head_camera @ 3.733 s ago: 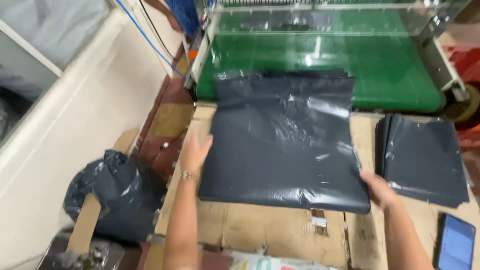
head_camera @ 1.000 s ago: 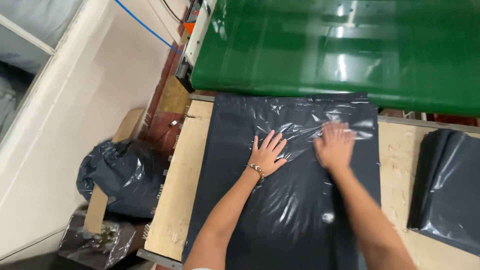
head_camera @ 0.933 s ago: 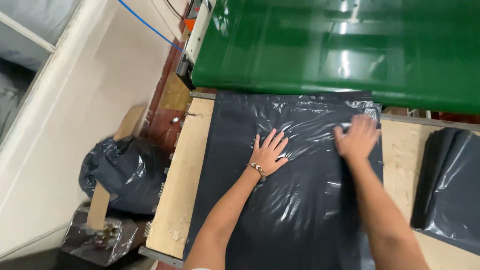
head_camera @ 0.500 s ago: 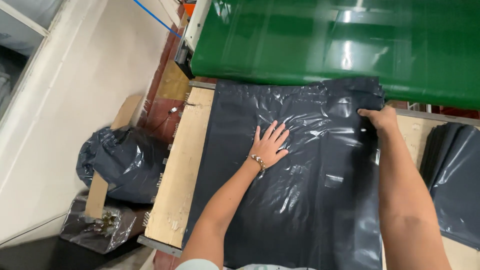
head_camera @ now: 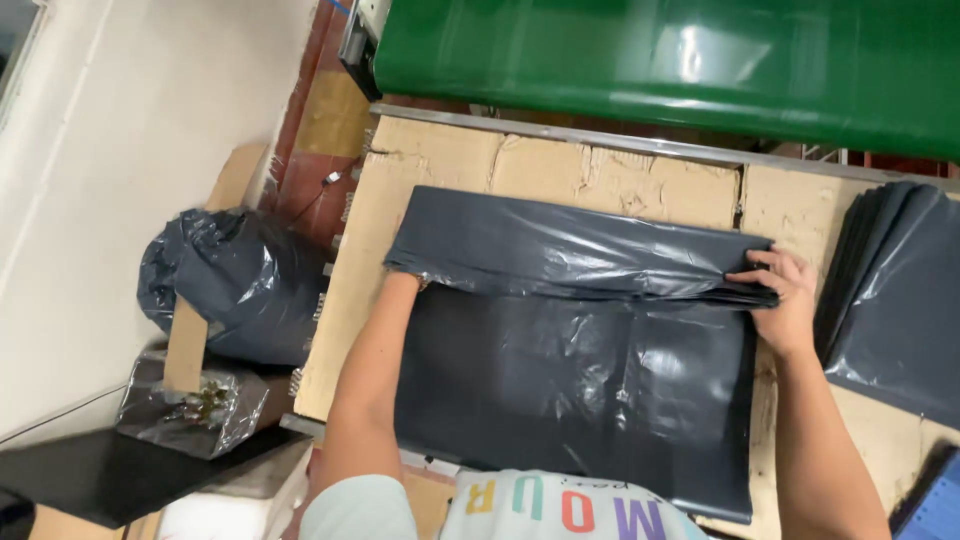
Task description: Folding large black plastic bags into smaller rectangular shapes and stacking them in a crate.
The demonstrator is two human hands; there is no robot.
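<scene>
A packing or production workshop is shown rather than a home. A workbench (head_camera: pixel 430 170) topped with worn, torn sheets of brown cardboard is seen, edged at the back by a metal rail. Just beyond it a wide green conveyor belt (head_camera: pixel 680 50) is set. A large dark grey plastic bag (head_camera: pixel 580 350) is spread on the bench, and a neat stack of similar folded bags (head_camera: pixel 900 300) is laid at the right. On the floor to the left, a filled black sack (head_camera: pixel 225 285) and a foil-wrapped bundle (head_camera: pixel 190 405) are kept against a plain pale wall (head_camera: pixel 110 150).
</scene>
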